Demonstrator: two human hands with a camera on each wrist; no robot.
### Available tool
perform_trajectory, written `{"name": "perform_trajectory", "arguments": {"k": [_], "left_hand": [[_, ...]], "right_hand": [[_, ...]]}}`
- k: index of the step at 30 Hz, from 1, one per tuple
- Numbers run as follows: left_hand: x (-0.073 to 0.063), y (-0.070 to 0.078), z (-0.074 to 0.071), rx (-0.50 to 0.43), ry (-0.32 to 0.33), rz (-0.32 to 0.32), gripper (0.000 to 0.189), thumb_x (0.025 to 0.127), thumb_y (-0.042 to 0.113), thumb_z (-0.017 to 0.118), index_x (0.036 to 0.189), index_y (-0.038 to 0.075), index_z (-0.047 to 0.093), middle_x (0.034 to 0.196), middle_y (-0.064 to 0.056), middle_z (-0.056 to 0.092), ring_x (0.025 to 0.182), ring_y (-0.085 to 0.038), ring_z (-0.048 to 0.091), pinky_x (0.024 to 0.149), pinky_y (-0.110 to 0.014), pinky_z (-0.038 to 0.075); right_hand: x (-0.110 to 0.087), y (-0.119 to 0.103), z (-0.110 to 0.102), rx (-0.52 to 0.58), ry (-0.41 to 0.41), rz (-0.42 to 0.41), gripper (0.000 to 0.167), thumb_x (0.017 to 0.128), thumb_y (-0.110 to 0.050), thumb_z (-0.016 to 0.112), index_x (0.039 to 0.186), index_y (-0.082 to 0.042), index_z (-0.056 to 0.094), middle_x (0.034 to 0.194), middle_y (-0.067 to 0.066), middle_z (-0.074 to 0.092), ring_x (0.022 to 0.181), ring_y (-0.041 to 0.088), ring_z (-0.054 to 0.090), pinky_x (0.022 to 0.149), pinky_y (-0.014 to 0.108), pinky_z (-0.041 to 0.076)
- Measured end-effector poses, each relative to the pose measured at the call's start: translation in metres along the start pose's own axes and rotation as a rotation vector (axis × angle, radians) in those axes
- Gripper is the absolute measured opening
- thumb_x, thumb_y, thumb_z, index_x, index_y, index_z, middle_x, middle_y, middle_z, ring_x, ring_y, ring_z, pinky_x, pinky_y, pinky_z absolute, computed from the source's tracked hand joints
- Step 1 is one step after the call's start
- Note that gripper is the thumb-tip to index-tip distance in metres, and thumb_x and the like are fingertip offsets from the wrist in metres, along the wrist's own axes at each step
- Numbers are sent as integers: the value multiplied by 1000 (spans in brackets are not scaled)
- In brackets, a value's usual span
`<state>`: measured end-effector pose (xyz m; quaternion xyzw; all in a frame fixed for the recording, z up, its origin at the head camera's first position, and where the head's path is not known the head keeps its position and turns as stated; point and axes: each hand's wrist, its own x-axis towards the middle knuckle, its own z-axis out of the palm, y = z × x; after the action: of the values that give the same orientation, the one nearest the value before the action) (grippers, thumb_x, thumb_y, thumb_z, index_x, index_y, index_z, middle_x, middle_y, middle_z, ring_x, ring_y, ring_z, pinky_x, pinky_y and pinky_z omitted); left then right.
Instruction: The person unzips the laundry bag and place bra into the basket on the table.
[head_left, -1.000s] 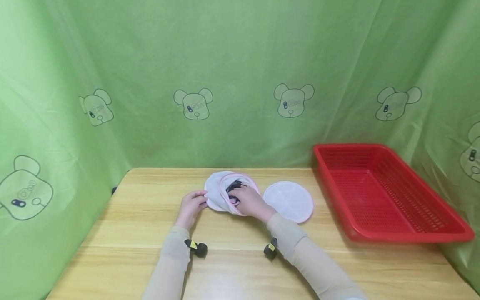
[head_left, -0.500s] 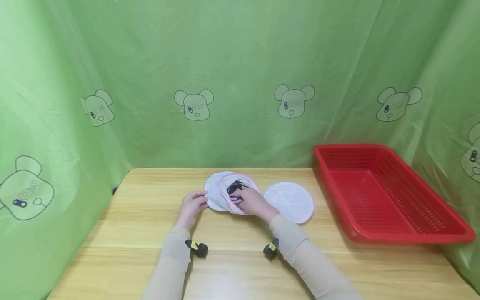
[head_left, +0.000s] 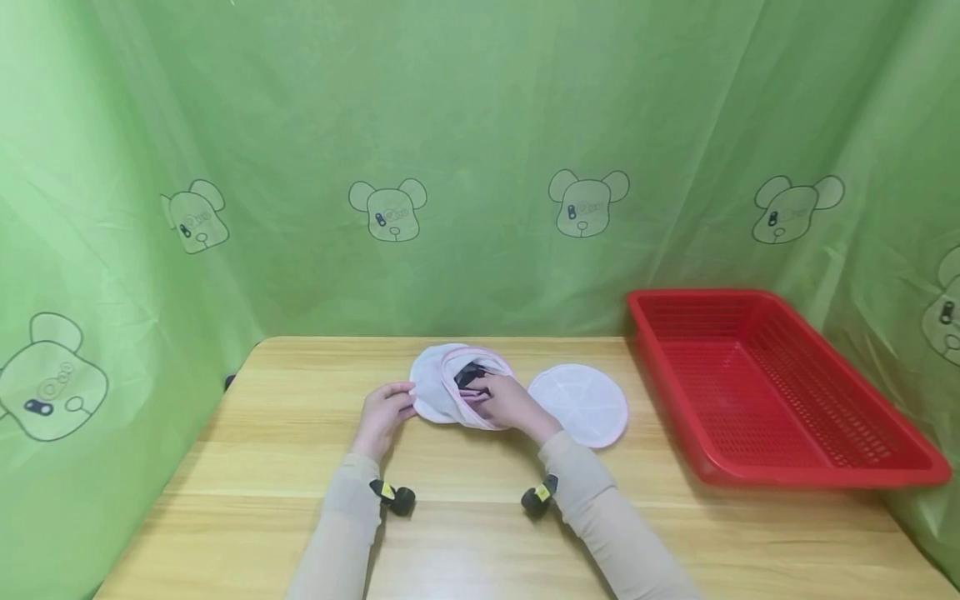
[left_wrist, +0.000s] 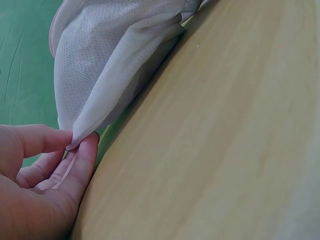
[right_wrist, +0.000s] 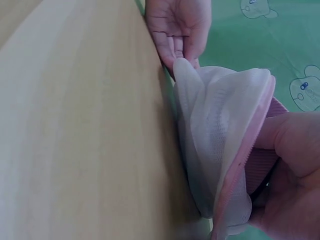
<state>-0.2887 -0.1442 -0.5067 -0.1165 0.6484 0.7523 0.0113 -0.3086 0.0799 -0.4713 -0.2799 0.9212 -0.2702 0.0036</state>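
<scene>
A white mesh laundry bag [head_left: 435, 385] with a pink zip edge lies on the table, its mouth turned toward the right. My left hand [head_left: 384, 410] pinches the bag's far left end between thumb and fingers, seen closely in the left wrist view. My right hand [head_left: 508, 402] reaches into the mouth, its fingertips hidden inside. In the right wrist view, pink ribbed cloth [right_wrist: 261, 167] with a dark edge sits between that hand's thumb and fingers. Black material [head_left: 470, 374] shows in the opening. Beside the right wrist lies a round white panel [head_left: 585, 400] with a pink rim.
A red plastic basket [head_left: 701, 454] with slatted sides stands at the right of the wooden table [head_left: 285, 467]. Green curtain [head_left: 480, 275] printed with bear heads encloses the back and sides. Each wrist wears a small black camera.
My right hand has shifted slightly right within the bag's mouth, and more of the pink cloth shows in it. My left hand stays at the bag's end.
</scene>
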Motion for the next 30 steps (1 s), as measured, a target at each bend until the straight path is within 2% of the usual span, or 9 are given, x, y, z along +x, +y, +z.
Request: {"name": "perform_trajectory", "arguments": {"k": [8,14,19,22,25,30], "left_hand": [[-1,0,0,4,-3,-6,30,89,-9,54,119,-12,58,118,-20,59,83,-10,63,77,-20,58],[-2,1,0,14,1,-5,30,88,-9,54,118,-12,58,117,-19,59,84,-12,62,76,-19,58],[-1,1,0,13,-3,-8,31,88,-10,55,118,-11,59,120,-20,58,84,-11,63,77,-20,58],[-2,2,1,9,-5,-6,31,88,-10,55,119,-12,58,121,-22,58,84,-11,63,78,-21,58],[-1,1,1,9,-1,-5,31,88,-10,55,118,-12,58,119,-21,59,83,-11,63,77,-21,58],[0,1,1,18,15,-1,30,87,-11,54,116,-12,59,116,-20,60,81,-9,63,73,-19,58]], "right_hand": [[-3,1,-1,71,2,10,24,82,-1,65,104,-10,73,104,10,73,102,30,66,95,43,54],[-7,-1,-5,125,-14,50,29,82,-1,66,110,-5,72,111,14,72,105,32,65,96,44,54],[-10,-3,-11,106,-17,47,24,82,-1,64,104,-8,73,105,11,73,97,29,66,90,42,55],[-10,-4,-16,91,-13,62,29,81,1,63,104,-11,73,102,7,74,94,25,66,88,40,55],[-11,-5,-20,104,-7,74,32,80,2,62,107,-11,73,103,7,74,97,25,66,89,40,55],[-13,-7,-27,129,-8,76,29,83,-1,65,110,-10,72,107,9,73,103,29,65,94,44,54]]}}
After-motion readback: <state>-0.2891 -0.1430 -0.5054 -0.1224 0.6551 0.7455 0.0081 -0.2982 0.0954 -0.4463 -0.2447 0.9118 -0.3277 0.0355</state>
